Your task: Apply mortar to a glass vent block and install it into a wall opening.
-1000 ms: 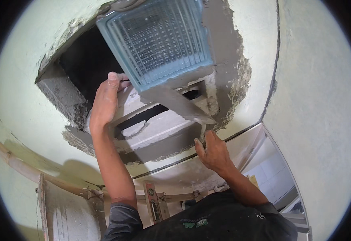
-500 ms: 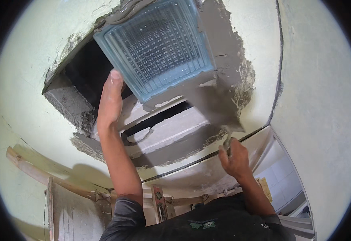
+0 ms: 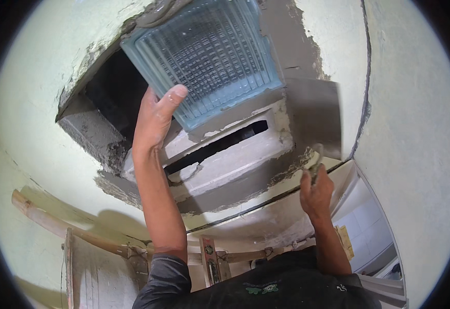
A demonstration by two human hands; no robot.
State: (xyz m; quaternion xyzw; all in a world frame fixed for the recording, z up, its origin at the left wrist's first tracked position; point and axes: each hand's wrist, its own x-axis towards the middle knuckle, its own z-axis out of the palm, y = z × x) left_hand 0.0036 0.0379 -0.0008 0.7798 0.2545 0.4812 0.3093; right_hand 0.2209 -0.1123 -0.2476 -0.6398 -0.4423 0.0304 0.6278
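Note:
A bluish ribbed glass block point(image 3: 209, 62) sits tilted in a rough wall opening, with grey mortar along its top and right sides. My left hand point(image 3: 155, 118) grips its lower left edge, thumb on the front face; the other fingers are partly hidden behind the edge. In my right hand point(image 3: 318, 193) is the handle of a trowel point(image 3: 317, 116). The trowel's broad blade, blurred by motion, lies over the mortar band point(image 3: 287, 38) to the right of the block. Below the block runs a pale concrete piece point(image 3: 235, 157) with a dark slot.
Left of the block, the dark opening point(image 3: 114, 95) has a rough mortared ledge. A crack point(image 3: 368, 108) runs down the wall at right. Below are a wooden pole point(image 3: 39, 208), a spirit level point(image 3: 210, 260) and a pale, mortar-stained container point(image 3: 98, 273).
The trowel has moved right, from below the block's lower right corner to the mortar beside it. My left thumb has come over the block's front face.

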